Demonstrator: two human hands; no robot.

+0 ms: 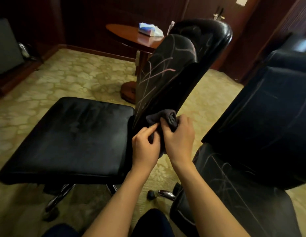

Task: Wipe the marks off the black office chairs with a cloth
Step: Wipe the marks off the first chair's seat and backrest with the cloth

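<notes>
Both hands hold the cloth [166, 122] at the foot of the near chair's backrest [167, 72]. Left hand [145, 146] pinches a fold between thumb and fingers; right hand [178, 139] has its fingers curled round the bunched part, so each grip is closed on the cloth. The cloth is dark grey, wadded, and touching or just beside the backrest's lower edge; contact cannot be confirmed.

Step in hand, as judged: refolding or gathering the cloth to get a fresh face, not wiping yet. Next move calls for 1 hand to press the cloth flat on the backrest and work up along the marks.

Condition: the backrest carries many pale pink and white lines across its upper and middle parts. Its seat [71, 137] shows faint smears only. The 2nd chair [261, 120], at right, bears fainter scribbles on back and seat.
</notes>
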